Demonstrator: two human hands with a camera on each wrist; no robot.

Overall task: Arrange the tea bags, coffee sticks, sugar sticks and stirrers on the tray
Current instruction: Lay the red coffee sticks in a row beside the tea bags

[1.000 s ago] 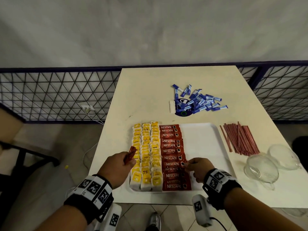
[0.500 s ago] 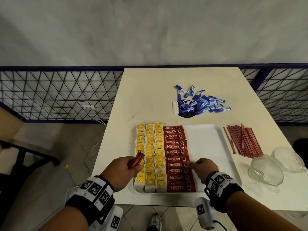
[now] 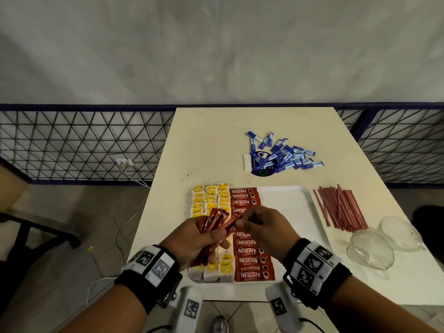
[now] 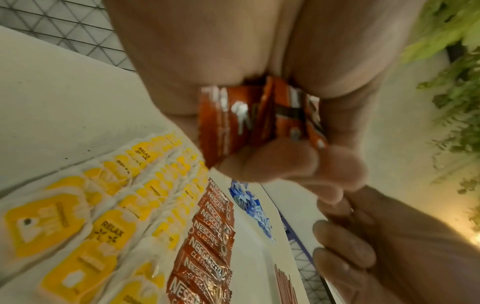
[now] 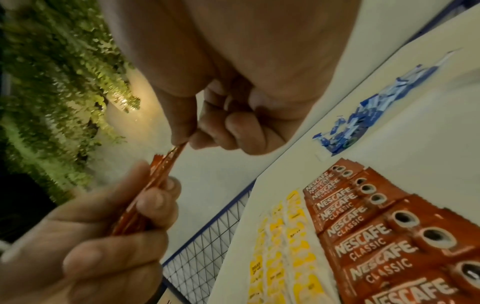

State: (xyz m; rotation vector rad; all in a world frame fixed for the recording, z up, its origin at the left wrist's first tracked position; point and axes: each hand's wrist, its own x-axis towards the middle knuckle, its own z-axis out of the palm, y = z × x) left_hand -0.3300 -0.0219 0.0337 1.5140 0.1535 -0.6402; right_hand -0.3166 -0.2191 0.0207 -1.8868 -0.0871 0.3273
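1. Left hand: fingers clenched round spare coffee sticks; loose fan, slippage likely.
2. Right hand: fingers pinching one stick's tip; hard tug risks dragging neighbours out.
3. Below fingers: tray rows, easily disturbed.
4. Beyond: sugar sticks, unplaced.

One tray, two glass cups.

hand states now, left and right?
Left hand: closed around a bunch of coffee sticks.
Right hand: thumb and forefinger pinching the end of one stick from that bunch.
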